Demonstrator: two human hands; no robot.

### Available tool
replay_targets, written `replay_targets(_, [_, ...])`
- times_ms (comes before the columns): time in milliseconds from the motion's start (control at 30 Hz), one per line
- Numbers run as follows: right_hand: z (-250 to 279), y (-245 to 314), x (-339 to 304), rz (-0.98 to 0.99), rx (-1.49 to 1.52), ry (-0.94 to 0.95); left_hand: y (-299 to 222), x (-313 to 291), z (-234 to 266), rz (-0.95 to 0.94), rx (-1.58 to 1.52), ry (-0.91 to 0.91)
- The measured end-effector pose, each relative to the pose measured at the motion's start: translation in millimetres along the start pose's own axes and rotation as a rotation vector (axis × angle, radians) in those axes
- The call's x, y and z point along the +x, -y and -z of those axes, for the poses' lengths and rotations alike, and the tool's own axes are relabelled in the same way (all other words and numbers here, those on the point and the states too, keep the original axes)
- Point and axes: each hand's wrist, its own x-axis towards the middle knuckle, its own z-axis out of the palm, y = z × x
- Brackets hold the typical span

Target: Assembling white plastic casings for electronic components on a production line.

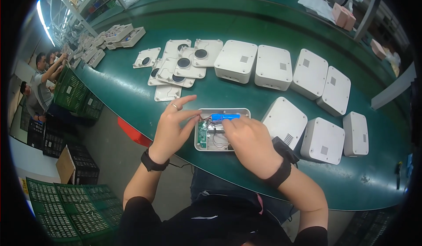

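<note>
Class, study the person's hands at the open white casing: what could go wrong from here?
Thin wires loop loosely inside the open white casing, by the right hand on the blue pack; they might snag.
The green circuit board lies exposed beside the left hand, so a slip might damage it.
The casing sits near the edge of the green table; a careless push might tip it off.

Left grip (170, 124) sideways, one finger (189, 99) outstretched; right grip (250, 142) palm-down.
</note>
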Motion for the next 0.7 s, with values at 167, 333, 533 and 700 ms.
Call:
replay_targets(167, [-0.9,3.0,-1.0,-0.045,0.032,0.009,-16.7,-8.9,-1.5,0.0,0.041,0.01])
replay_targets(333, [-6.6,8.8,1.4,-0.07,-0.002,-0.035,-21.9,-11.9,-3.0,-0.012,0.135,0.097])
replay_targets(533, [-9.3,10.3,2.2,-0.136,-0.065,-0.104,-25.5,0.4,-4.7,-0.017,0.159,0.151])
replay_targets(700, [-0.4,1.9,-0.9,-0.147,-0.075,0.031,-27.0,0.7,-4.0,0.205,-0.046,0.22])
